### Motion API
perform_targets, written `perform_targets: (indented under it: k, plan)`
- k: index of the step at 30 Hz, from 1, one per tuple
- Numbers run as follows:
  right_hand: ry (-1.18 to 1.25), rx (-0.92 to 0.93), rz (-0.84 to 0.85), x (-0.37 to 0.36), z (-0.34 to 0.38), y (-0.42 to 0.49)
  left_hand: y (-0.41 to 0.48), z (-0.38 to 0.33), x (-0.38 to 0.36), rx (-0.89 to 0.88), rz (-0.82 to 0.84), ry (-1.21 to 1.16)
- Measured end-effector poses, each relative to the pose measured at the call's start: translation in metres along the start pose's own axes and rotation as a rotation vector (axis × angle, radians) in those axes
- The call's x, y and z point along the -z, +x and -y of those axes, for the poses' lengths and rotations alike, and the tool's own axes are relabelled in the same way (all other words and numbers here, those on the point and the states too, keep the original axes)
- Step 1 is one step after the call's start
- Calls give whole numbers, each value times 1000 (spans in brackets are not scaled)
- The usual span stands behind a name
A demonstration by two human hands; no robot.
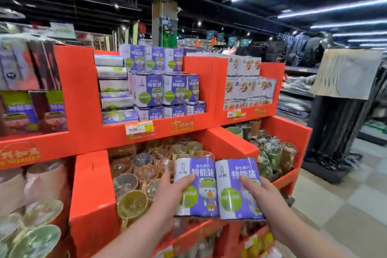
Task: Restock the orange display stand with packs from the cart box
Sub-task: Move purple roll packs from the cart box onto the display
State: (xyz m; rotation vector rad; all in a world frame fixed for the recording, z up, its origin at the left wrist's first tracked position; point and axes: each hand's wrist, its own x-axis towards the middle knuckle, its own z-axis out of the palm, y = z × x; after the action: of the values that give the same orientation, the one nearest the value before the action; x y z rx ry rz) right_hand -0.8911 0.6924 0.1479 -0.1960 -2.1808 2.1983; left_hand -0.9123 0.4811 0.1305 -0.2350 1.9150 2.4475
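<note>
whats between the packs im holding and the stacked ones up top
Head view: from held packs to stacked packs, wrapped cups, then the orange front lip with its price tag.

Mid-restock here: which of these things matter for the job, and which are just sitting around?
Job: left hand gripping the left purple pack; right hand gripping the right purple pack; orange display stand; stacked purple packs in its upper compartment.
Not the job: wrapped cups in the lower bin; orange-printed packs upper right; hanging clothes at right.
</note>
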Motion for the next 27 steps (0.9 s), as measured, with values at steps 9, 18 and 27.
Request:
perform_targets:
  k: [9, 18, 27]
  plan:
    - [-110, 75, 118, -21, 42, 127, 83, -41, -8, -72, -142, -60]
    - [-171, 412, 501, -59, 134, 249, 152, -111, -15, -309, -368, -74]
    - [-559, 784, 468, -60, 236, 353, 183, -153, -33, -491, -589, -90]
